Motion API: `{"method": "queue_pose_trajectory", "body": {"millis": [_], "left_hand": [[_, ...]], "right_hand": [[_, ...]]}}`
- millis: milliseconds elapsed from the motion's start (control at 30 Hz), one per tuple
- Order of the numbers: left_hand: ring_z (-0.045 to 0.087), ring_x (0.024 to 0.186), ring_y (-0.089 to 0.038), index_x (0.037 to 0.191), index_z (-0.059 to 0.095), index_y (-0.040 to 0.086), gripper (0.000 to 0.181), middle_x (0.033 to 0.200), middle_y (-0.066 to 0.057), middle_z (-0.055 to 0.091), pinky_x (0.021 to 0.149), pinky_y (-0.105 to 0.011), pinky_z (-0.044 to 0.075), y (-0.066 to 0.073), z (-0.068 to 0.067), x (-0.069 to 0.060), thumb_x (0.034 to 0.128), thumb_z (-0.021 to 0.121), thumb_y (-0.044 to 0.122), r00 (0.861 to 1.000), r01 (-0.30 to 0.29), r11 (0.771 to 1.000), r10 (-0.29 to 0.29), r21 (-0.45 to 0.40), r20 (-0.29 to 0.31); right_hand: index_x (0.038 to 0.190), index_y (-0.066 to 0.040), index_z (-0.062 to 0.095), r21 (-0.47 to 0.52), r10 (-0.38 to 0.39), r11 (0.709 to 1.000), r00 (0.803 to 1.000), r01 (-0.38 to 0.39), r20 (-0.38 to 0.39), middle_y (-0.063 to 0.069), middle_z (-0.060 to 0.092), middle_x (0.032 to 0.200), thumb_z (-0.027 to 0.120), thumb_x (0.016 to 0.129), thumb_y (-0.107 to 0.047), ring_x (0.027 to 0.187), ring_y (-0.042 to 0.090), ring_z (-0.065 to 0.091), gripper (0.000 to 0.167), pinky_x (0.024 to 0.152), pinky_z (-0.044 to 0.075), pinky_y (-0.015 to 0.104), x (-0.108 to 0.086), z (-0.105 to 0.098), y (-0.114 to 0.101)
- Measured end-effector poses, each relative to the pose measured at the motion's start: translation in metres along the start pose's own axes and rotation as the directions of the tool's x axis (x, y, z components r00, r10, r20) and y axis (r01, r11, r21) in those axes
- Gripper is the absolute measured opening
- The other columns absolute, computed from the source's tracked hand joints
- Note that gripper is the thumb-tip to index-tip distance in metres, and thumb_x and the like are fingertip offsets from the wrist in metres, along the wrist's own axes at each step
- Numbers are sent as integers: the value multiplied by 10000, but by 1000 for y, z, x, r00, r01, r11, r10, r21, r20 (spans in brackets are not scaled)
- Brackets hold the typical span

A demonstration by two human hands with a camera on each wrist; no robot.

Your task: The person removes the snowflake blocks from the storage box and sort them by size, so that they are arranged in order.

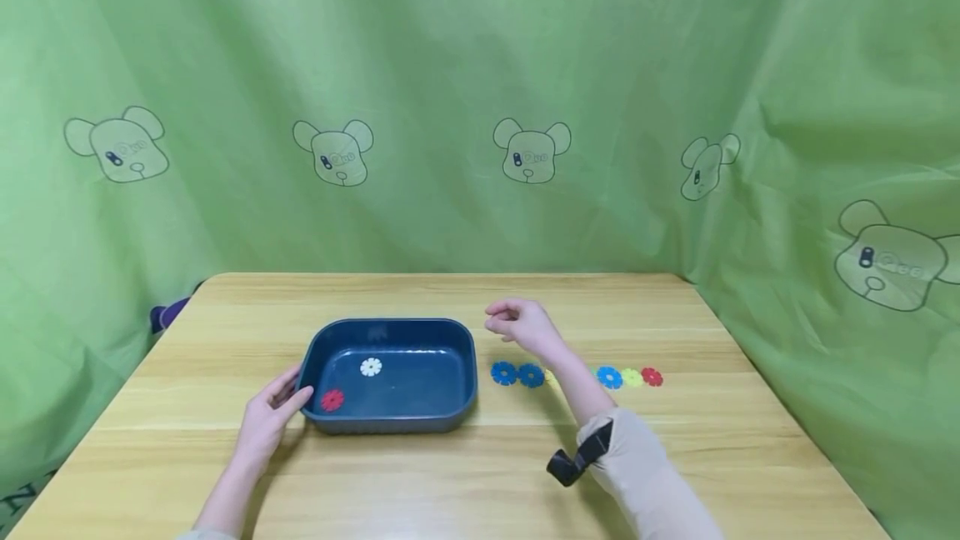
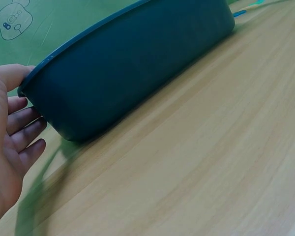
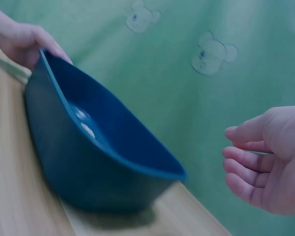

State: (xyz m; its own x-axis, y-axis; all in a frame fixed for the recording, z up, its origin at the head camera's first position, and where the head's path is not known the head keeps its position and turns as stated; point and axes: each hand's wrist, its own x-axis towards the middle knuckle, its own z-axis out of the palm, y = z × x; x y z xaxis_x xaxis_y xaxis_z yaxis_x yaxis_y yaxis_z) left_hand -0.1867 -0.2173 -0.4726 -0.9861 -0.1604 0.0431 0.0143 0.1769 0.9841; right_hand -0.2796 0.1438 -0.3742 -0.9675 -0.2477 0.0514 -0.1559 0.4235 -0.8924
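A dark blue plastic basin [image 1: 390, 423] stands on the table. My left hand [image 1: 267, 417] pinches its left rim, thumb over the edge and fingers outside, as the left wrist view also shows. Inside lie a white snowflake disc [image 1: 371, 367] and a red snowflake disc [image 1: 332, 400]. My right hand [image 1: 522, 326] hovers just right of the basin, fingers loosely bent, and nothing shows in it in the right wrist view. Below that hand are two blue snowflake discs [image 1: 503, 372]. Farther right lie another blue disc [image 1: 609, 377], a yellow disc [image 1: 632, 377] and a red disc [image 1: 652, 377].
My right forearm partly covers another yellow disc [image 1: 551, 377] in the row. The wooden table [image 1: 390, 482] reaches back to a green curtain [image 1: 435, 215] with printed bear heads. A black strap [image 1: 581, 455] is around my right sleeve.
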Motion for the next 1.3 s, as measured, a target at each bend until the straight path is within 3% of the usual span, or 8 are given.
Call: {"method": "queue_pose_trajectory", "body": {"millis": [333,633,767,867,1033,1300], "left_hand": [[465,977,125,1345,420,-64,531,1344,-252,437,827,-46,372,0,1,0,905,608,165,1000,-5,1000,5,8,-10],[453,983,129,1362,399,-60,527,1364,-233,421,838,-45,363,2,1,1,914,592,141,1000,6,1000,-6,-1,-2],[439,970,152,1370,388,-54,538,1374,-222,412,841,-40,354,2,0,0,917,591,151,1000,16,1000,-16,-2,3],[439,957,161,1369,386,-59,538,1373,-230,409,836,-39,358,1,-1,0,916,592,146,1000,19,1000,-19,-5,1],[441,949,166,1361,392,-70,531,1366,-242,411,832,-40,362,1,0,0,914,591,136,1000,11,1000,-11,-8,-7],[463,942,155,1355,397,-76,531,1355,-254,416,828,-49,375,1,1,0,911,597,135,1000,7,1000,-7,-25,-12]], "right_hand": [[1035,55,634,50,-22,999,998,19,58,94,655,865,678,821,-41,755,140,601,239,671,533,302,20,53,-26],[1050,65,634,101,-33,995,992,20,124,94,651,856,694,815,-49,723,124,586,268,736,531,421,30,97,-32],[1056,50,644,88,-14,996,991,3,132,71,643,840,700,815,-56,745,198,604,269,737,529,414,35,114,-34],[1054,51,645,67,-13,998,992,4,129,56,639,822,703,815,-62,728,222,600,271,656,527,324,39,128,-32],[1033,27,657,23,-8,1000,993,6,115,28,631,797,710,812,-78,644,128,549,250,565,470,222,46,149,-26],[1024,-12,674,-99,6,995,996,3,87,15,638,796,732,793,-99,714,118,564,254,618,463,214,51,166,-13]]}}
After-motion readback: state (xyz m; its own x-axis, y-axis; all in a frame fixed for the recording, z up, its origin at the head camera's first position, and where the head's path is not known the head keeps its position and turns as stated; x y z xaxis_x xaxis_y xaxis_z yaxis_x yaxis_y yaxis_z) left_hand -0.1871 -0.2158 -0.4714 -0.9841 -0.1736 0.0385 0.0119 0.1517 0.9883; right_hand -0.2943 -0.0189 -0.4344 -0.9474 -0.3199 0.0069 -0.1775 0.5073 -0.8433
